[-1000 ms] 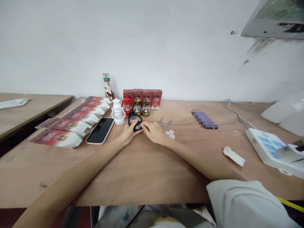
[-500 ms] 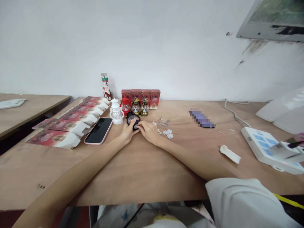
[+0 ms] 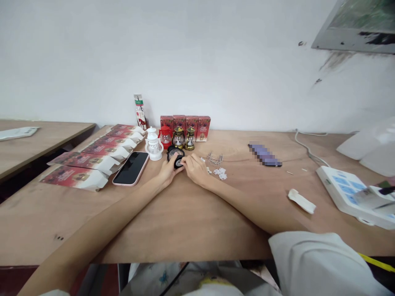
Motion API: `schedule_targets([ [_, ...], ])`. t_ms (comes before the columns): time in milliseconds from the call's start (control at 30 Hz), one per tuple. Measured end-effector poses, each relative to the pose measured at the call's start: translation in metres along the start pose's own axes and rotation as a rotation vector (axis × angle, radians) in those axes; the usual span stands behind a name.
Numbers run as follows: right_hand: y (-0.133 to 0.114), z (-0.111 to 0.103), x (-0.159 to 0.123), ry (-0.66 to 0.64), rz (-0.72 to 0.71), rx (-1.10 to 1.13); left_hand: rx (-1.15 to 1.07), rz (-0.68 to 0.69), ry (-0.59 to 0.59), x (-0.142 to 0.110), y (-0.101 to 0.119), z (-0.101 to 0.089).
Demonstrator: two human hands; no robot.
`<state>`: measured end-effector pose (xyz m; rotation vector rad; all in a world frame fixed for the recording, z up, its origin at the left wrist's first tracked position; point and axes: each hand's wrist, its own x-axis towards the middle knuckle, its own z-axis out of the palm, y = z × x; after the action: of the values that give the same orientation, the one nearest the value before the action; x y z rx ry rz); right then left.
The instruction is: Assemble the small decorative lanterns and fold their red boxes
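Observation:
A small black toy lantern (image 3: 176, 152) lies tipped in my left hand (image 3: 167, 172), its round base turned toward me. The left fingers are closed around it. My right hand (image 3: 195, 169) is closed in a pinch at the edge of that base; anything between its fingertips is too small to make out. Just behind stand a white lantern (image 3: 153, 144), a red lantern (image 3: 166, 137) and two gold-and-black lanterns (image 3: 178, 138). Right of my right hand lie small white pieces (image 3: 221, 174) and a cluster of thin wire pieces (image 3: 215, 158).
Flattened red cartons (image 3: 75, 176) overlap on the left, beside a phone (image 3: 131, 168). Several upright red boxes (image 3: 191, 123) and a bottle (image 3: 140, 112) stand by the wall. A blurred purple object (image 3: 264, 154), white strip (image 3: 301, 201) and power strip (image 3: 345, 193) lie right.
The view has shifted slightly. The lantern's base faces me a little more squarely, and my right fingers stay at its edge.

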<state>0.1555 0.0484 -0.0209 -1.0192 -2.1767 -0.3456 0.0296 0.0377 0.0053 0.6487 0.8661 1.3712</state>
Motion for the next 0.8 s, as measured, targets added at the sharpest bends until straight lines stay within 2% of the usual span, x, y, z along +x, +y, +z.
schedule_targets([
  [67, 0.005, -0.013, 0.002, -0.002, -0.024, 0.021, -0.027, -0.014, 0.004, 0.0, 0.0, -0.001],
  [133, 0.015, -0.033, 0.008, -0.058, -0.07, 0.054, -0.052, -0.034, 0.008, 0.0, 0.001, -0.001],
  [200, 0.028, -0.058, 0.015, -0.222, -0.114, 0.096, -0.071, -0.047, 0.006, 0.0, 0.002, 0.0],
  [300, 0.05, -0.088, 0.023, -0.507, 0.017, 0.064, -0.098, -0.048, 0.011, 0.0, 0.004, 0.0],
  [400, 0.069, -0.095, 0.024, -0.731, 0.148, 0.072, -0.112, -0.053, -0.001, -0.001, 0.004, 0.0],
  [500, 0.086, -0.086, 0.02, -0.832, 0.213, 0.092, -0.112, -0.055, 0.004, 0.0, 0.004, 0.0],
  [600, 0.093, -0.081, 0.019, -0.841, 0.221, 0.067, -0.108, -0.069, 0.013, 0.0, 0.004, -0.001],
  [667, 0.088, -0.082, 0.02, -0.796, 0.213, 0.061, -0.106, -0.063, 0.001, 0.001, 0.003, -0.001],
  [733, 0.074, -0.081, 0.022, -0.646, 0.174, 0.08, -0.097, -0.055, -0.01, 0.002, 0.003, -0.002],
  [800, 0.053, -0.073, 0.02, -0.4, 0.091, 0.11, -0.077, -0.065, -0.019, 0.002, 0.004, -0.002],
])
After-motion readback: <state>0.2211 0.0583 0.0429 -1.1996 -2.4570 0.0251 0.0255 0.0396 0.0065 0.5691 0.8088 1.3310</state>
